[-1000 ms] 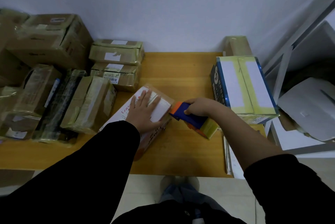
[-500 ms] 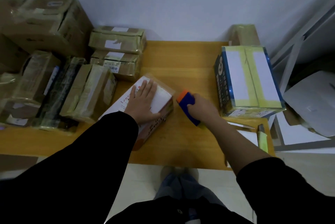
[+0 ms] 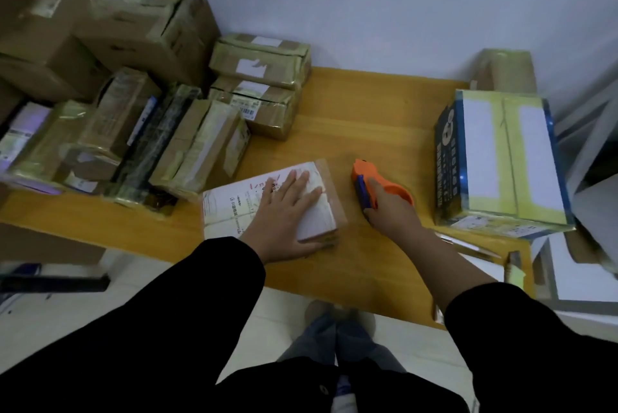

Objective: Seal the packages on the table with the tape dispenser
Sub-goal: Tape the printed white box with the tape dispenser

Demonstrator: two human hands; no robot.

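Observation:
A small cardboard package (image 3: 234,208) with a white shipping label on top lies at the middle of the wooden table (image 3: 378,132). My left hand (image 3: 287,212) lies flat on its right half, fingers spread and straight. Just right of the package, my right hand (image 3: 388,208) grips the orange and blue tape dispenser (image 3: 371,178), which sits low on the table with its orange nose pointing away from me. The dispenser is apart from the package.
Several taped brown boxes (image 3: 140,132) crowd the table's left side, stacked toward the wall. A blue and white carton with yellow tape (image 3: 501,162) stands at the right, a brown box (image 3: 508,71) behind it. Papers and a pen (image 3: 468,247) lie near the right front edge.
My right hand drew the dispenser away from the package's right end and turned it down onto the table. My left hand stayed flat on the package. The camera tilted.

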